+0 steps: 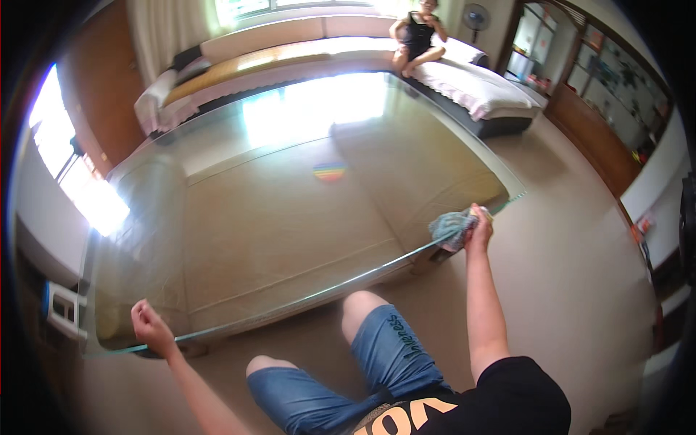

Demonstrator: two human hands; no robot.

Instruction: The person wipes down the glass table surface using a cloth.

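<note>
In front of me is a large table with a glass top, its greenish front edge running slantwise between my hands. My right hand grips a bluish-grey cloth folded over that edge near the right corner. My left hand is curled at the front edge near the left corner; its fingers are bent and no object shows in them. A rainbow-coloured patch shows on or through the glass, and bright window reflections lie across its far part.
A long sofa stands behind the table, with a person seated at its right end. At the left is a white plastic stool. A fan stands at the back, and a wooden partition is on the right.
</note>
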